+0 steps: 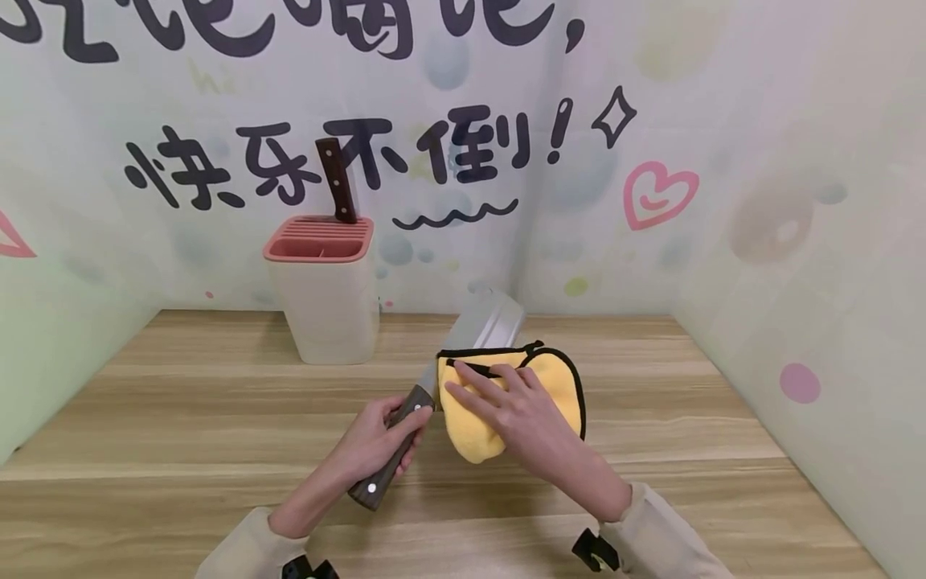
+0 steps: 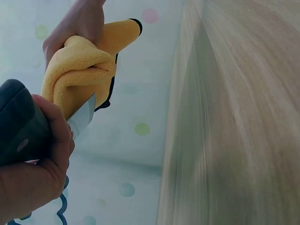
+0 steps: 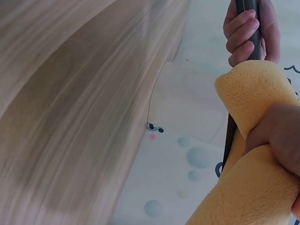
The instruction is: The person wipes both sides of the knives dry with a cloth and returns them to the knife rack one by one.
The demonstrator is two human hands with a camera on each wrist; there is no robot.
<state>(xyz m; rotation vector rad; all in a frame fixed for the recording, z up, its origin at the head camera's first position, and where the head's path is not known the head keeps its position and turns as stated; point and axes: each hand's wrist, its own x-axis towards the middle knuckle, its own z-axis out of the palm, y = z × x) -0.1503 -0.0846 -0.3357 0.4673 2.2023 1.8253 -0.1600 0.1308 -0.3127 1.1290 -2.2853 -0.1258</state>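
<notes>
In the head view, my left hand (image 1: 370, 442) grips the dark riveted handle (image 1: 394, 454) of a broad-bladed knife, whose blade (image 1: 473, 326) points up and away. My right hand (image 1: 531, 414) holds a yellow cloth (image 1: 553, 382) with black edging against the blade, fingers spread over it. The left wrist view has the cloth (image 2: 77, 70) bunched beside the blade (image 2: 82, 118), left fingers around the handle (image 2: 21, 126). In the right wrist view, the thumb side of my right hand (image 3: 281, 136) presses into the folded cloth (image 3: 253, 86), which hides much of the blade.
A white knife block (image 1: 329, 314) with a pink slotted top stands at the back left of the wooden table (image 1: 217, 418). A brown-handled knife (image 1: 337, 181) sticks up from it. A patterned wall sheet (image 1: 448, 265) with black lettering hangs behind.
</notes>
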